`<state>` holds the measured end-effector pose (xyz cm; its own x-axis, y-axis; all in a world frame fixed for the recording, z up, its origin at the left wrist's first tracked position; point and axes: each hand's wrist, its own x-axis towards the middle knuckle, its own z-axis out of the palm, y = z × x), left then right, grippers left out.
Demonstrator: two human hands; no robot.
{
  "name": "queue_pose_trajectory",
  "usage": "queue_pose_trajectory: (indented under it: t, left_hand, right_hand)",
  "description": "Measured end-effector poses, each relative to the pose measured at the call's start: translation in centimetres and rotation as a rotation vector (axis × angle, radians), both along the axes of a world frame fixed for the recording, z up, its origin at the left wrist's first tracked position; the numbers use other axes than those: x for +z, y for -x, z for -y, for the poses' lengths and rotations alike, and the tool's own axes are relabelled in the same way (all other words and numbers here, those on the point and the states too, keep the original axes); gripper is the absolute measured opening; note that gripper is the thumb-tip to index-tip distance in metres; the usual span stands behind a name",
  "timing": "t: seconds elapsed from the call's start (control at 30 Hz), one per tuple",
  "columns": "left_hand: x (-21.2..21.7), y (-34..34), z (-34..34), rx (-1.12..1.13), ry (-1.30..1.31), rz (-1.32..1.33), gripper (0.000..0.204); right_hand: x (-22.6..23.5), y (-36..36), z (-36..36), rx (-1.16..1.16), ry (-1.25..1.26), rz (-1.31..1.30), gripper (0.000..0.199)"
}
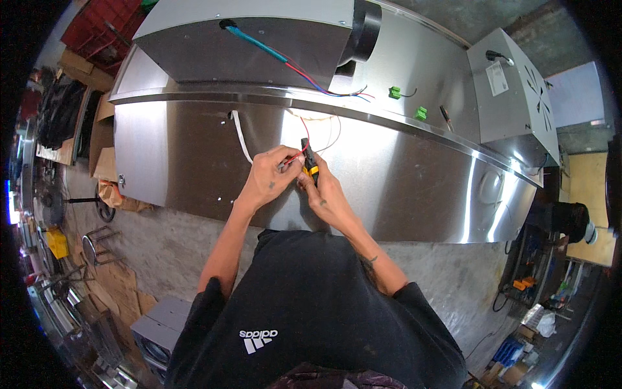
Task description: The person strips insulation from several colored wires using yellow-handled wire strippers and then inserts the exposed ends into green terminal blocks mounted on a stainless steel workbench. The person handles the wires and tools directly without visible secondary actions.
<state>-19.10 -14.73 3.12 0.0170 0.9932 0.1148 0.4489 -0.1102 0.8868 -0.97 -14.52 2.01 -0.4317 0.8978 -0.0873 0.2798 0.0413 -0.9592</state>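
My left hand (269, 175) is closed, pinching a thin red wire (306, 133) at the end of a white cable (240, 136). That cable comes out of a hole in the front of the steel panel and runs down behind my left fingers. Wrapped in my right hand (329, 198) is a black-and-yellow tool (310, 159) that looks like pliers, its dark end pointing up and away from me. The two hands meet, and the red wire crosses close to the tool. Fingers hide the wire's tip and the tool's handles.
On the steel ledge lie two green connectors (394, 93) and a small pen-like tool (446, 118). Teal-sleeved wires (256, 44) hang from a large metal housing (246, 55). A vented grey box (512, 97) stands at the right. A stool (97, 245) is at the left.
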Motion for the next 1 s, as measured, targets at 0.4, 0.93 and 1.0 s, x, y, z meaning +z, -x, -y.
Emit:
queue_pose_trajectory:
  t: [0.4, 0.93, 1.0]
  left_hand:
    - [0.0, 0.9, -0.8, -0.140, 0.284, 0.115, 0.036]
    - [0.9, -0.8, -1.4, 0.060, 0.303, 0.257, 0.053]
    - [-0.4, 0.1, -1.1, 0.083, 0.306, 0.188, 0.054]
  right_hand:
    - [-0.2, 0.1, -0.2, 0.039, -0.003, 0.027, 0.048]
    - [0.1, -1.2, -1.3, -0.024, -0.018, 0.141, 0.044]
    - [1.3, -2.7, -2.1, 0.015, 0.020, 0.237, 0.041]
